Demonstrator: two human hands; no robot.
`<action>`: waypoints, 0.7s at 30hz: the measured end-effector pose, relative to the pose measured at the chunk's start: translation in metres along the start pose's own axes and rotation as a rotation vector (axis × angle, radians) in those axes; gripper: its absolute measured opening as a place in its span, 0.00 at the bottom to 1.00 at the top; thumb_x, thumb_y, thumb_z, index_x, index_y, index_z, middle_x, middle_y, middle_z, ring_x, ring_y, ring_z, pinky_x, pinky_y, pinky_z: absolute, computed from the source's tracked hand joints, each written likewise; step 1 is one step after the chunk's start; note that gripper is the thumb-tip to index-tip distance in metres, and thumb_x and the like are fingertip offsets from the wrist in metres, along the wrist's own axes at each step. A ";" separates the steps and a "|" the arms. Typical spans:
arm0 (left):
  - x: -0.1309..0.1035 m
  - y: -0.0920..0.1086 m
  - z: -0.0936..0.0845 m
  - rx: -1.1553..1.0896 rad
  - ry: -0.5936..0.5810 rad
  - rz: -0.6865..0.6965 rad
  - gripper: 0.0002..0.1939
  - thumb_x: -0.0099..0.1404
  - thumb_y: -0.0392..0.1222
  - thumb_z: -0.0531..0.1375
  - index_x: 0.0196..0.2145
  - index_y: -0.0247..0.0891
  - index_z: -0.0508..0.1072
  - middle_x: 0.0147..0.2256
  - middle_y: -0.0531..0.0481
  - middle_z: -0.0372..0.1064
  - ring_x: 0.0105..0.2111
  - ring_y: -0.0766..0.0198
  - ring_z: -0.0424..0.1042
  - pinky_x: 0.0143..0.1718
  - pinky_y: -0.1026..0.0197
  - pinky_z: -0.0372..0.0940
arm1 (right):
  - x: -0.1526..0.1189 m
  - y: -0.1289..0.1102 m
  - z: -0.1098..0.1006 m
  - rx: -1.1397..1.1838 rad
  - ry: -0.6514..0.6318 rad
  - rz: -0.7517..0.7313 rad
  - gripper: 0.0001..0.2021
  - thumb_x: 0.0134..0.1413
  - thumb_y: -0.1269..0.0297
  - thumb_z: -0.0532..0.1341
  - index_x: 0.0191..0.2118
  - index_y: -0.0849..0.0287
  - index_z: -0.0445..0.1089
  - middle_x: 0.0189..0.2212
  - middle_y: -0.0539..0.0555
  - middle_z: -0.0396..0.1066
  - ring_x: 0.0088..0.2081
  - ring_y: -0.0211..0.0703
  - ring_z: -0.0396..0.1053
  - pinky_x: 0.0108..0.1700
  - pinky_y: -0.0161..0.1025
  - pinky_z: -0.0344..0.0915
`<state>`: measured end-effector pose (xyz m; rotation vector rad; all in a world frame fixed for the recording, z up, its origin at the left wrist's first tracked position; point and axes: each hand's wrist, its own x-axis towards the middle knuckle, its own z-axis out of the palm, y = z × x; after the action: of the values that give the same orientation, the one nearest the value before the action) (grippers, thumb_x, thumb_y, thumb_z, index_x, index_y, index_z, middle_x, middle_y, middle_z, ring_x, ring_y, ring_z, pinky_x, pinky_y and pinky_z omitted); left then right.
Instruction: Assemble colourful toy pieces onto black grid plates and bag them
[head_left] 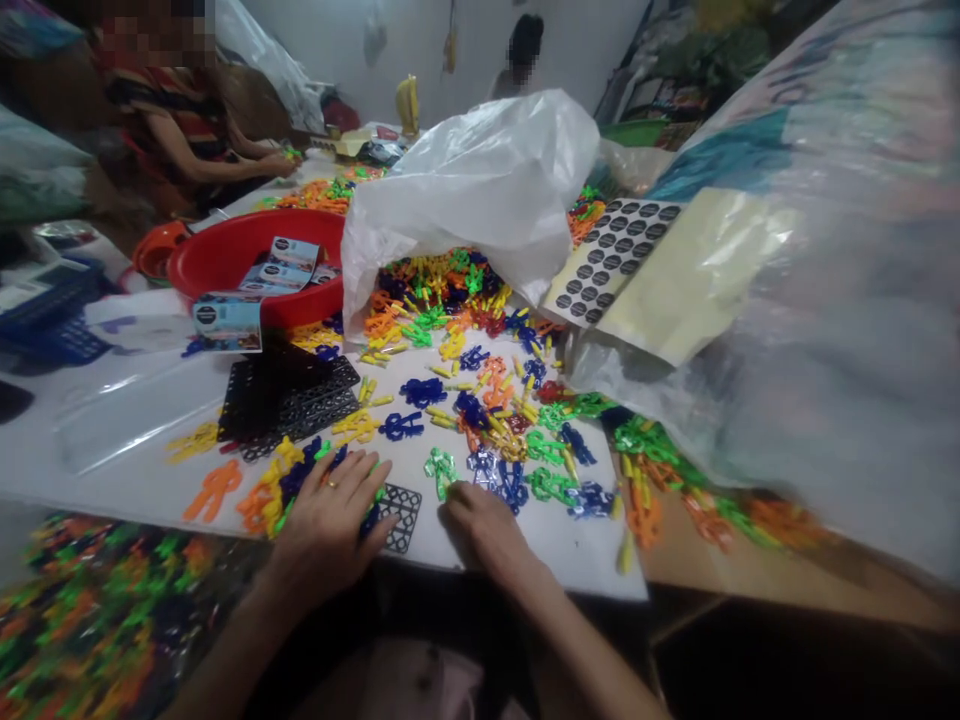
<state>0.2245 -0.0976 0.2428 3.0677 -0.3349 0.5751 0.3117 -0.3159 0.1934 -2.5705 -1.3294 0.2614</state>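
Note:
My left hand [334,515] lies palm down with its fingers apart, over the left part of a small black grid [403,512] and beside a heap of orange, yellow, blue and green plastic figures [270,492]. Curled fingers on my right hand [484,525] rest on the white tabletop [585,550], at the lower end of a green figure [442,468]; whatever they pinch is hidden. Dark blue figures [512,487] lie just right of that hand. Behind both hands are more coloured figures and small yellow sticks [442,413].
Black grids [289,400] are stacked on the left, near a red basin [225,262] with printed cards [227,323]. A white plastic bag [465,190] spills figures. Round stickers on a sheet [611,262] lie on a large bag [847,350]. Another person [180,140] works at back left.

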 end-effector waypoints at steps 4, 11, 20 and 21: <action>0.020 0.004 -0.001 0.014 0.011 -0.022 0.23 0.65 0.48 0.54 0.53 0.31 0.66 0.53 0.35 0.67 0.54 0.48 0.65 0.58 0.43 0.53 | 0.005 -0.003 0.002 0.088 0.030 0.381 0.18 0.56 0.68 0.59 0.53 0.59 0.62 0.39 0.58 0.70 0.38 0.47 0.69 0.34 0.36 0.60; 0.042 0.008 -0.002 -0.049 -0.068 -0.084 0.18 0.68 0.42 0.50 0.51 0.31 0.68 0.53 0.37 0.67 0.54 0.51 0.64 0.58 0.46 0.55 | 0.039 -0.010 -0.009 0.938 0.322 0.376 0.19 0.50 0.63 0.60 0.49 0.61 0.65 0.25 0.47 0.67 0.26 0.37 0.64 0.30 0.32 0.60; 0.050 0.004 0.013 -0.098 -0.052 -0.193 0.17 0.69 0.38 0.47 0.49 0.30 0.69 0.45 0.42 0.73 0.47 0.55 0.69 0.56 0.49 0.59 | 0.060 -0.042 0.028 1.203 0.319 0.439 0.10 0.47 0.58 0.61 0.30 0.61 0.68 0.25 0.50 0.70 0.27 0.40 0.64 0.30 0.34 0.61; 0.052 0.004 0.013 -0.094 -0.046 -0.211 0.17 0.70 0.40 0.47 0.49 0.30 0.69 0.45 0.41 0.73 0.47 0.54 0.69 0.56 0.49 0.59 | 0.062 -0.042 0.031 1.161 0.342 0.403 0.09 0.48 0.60 0.60 0.31 0.61 0.67 0.26 0.51 0.70 0.28 0.40 0.65 0.31 0.35 0.62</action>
<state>0.2756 -0.1131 0.2493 2.9774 -0.0360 0.4667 0.3063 -0.2372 0.1730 -1.7010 -0.3037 0.4591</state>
